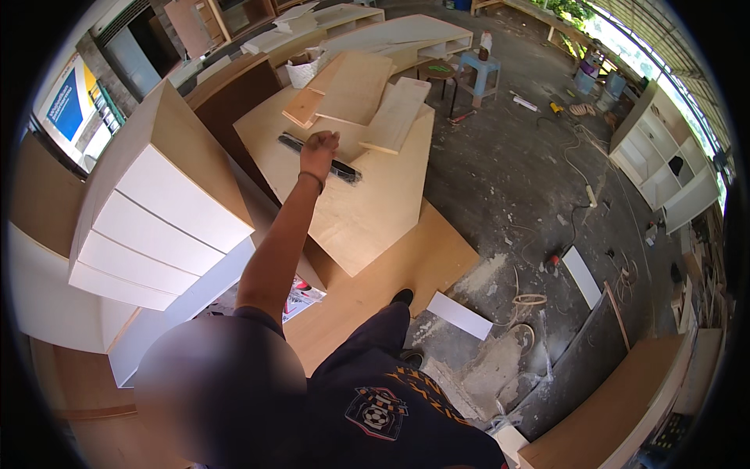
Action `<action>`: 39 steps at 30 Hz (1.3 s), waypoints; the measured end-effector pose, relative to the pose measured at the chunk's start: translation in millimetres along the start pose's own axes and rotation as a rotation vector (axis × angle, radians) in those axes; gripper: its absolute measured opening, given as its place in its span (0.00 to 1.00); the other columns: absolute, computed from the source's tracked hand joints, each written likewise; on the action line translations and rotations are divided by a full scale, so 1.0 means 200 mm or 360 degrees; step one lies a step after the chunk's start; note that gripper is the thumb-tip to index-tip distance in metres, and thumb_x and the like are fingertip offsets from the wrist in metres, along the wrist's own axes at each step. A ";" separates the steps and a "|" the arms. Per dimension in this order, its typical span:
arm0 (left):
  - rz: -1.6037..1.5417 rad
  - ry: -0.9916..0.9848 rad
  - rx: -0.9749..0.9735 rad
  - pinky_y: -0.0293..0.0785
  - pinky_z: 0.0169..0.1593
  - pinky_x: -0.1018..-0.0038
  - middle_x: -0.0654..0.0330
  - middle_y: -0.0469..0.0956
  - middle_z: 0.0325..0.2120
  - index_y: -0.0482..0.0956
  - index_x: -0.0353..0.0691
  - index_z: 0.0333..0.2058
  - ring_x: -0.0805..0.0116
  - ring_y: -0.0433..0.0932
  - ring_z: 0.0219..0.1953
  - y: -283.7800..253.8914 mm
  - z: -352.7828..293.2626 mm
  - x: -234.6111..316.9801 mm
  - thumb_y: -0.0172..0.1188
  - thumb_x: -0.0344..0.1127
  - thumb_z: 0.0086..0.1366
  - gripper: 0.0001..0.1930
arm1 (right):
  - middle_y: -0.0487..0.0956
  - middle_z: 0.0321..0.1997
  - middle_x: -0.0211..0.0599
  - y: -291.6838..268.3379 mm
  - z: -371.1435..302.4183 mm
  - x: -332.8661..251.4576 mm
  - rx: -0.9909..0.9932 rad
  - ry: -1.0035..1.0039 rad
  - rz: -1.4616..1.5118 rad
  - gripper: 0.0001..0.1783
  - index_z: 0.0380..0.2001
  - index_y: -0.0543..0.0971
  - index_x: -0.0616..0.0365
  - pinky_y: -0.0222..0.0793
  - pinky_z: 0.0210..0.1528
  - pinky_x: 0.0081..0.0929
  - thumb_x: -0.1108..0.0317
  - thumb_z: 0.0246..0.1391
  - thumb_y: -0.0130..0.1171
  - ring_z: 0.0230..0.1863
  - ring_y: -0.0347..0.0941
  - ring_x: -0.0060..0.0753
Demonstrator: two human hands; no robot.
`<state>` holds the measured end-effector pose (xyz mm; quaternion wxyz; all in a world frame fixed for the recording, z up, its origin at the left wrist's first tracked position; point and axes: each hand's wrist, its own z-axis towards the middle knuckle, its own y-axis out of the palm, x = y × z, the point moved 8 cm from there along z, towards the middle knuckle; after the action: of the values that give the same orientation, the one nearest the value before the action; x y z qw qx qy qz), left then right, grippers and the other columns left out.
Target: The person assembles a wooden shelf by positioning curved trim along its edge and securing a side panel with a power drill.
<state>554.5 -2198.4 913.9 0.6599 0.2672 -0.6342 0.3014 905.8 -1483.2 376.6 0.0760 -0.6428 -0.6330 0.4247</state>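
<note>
- Left hand (319,150), upper centre of frame: fingers curled over the middle of a dark bar (346,171). Cannot tell whether they grip it.
- Dark bar lies slantwise on the large pale board (367,211); both ends show, its middle is hidden by hand and wrist. Far-right end looks dusty.
- Right hand outside the frame; cannot tell its fingers.
- Basket (305,73), one, white, upper centre: pale stuff inside, too small to make out.
- White shelf unit (678,205), one, right edge of frame: several compartments, a black item (676,165) in one.
- White cabinet (168,207), left of frame: face split by three lines into four strips; inside not visible.
- Bucket (614,86), upper right, blue-grey; contents cannot be told.
- Loose planks (355,87): at least three, overlapping at top of the large pale board; exact count unclear.
- White strips (459,315): two on the floor, one lower centre, one farther right.
- Blue stool (478,72), one, top centre, bottle (485,47) on it.
- Shoes (402,297): two, dark, partly covered by trousers.
- Lower left: round blur masks what lies there; dark shirt (336,422) cut off by bottom edge.
</note>
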 end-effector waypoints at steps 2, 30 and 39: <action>0.2472 0.1049 -0.0094 0.67 0.47 0.73 0.51 0.73 0.39 0.70 0.35 0.41 0.61 0.72 0.43 0.01 0.33 0.10 0.56 0.40 0.53 0.19 | 0.75 0.32 0.38 -0.08 0.08 0.03 0.0037 0.0028 0.0031 0.19 0.36 0.73 0.54 0.67 0.34 0.35 0.55 0.41 0.56 0.35 0.71 0.40; -0.0381 -0.0892 -0.0249 0.73 0.27 0.72 0.60 0.74 0.22 0.72 0.35 0.28 0.67 0.74 0.22 0.12 1.36 -0.44 0.56 0.32 0.50 0.07 | 0.74 0.23 0.36 -1.39 0.39 -0.65 0.0372 -0.0072 -0.0475 0.15 0.28 0.74 0.53 0.67 0.26 0.38 0.62 0.32 0.63 0.26 0.72 0.39; -0.0073 -0.0440 -0.0271 0.72 0.31 0.71 0.57 0.75 0.25 0.72 0.32 0.33 0.65 0.75 0.24 0.14 1.50 -0.39 0.55 0.30 0.49 0.11 | 0.74 0.34 0.37 -2.04 0.67 -1.17 0.0718 0.0591 0.1510 0.22 0.43 0.69 0.60 0.65 0.18 0.22 0.62 0.44 0.56 0.26 0.73 0.28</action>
<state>330.8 -2405.0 850.5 0.5933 0.2636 -0.7360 0.1919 551.4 -1672.0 656.8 0.1225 -0.8892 -0.1435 0.4169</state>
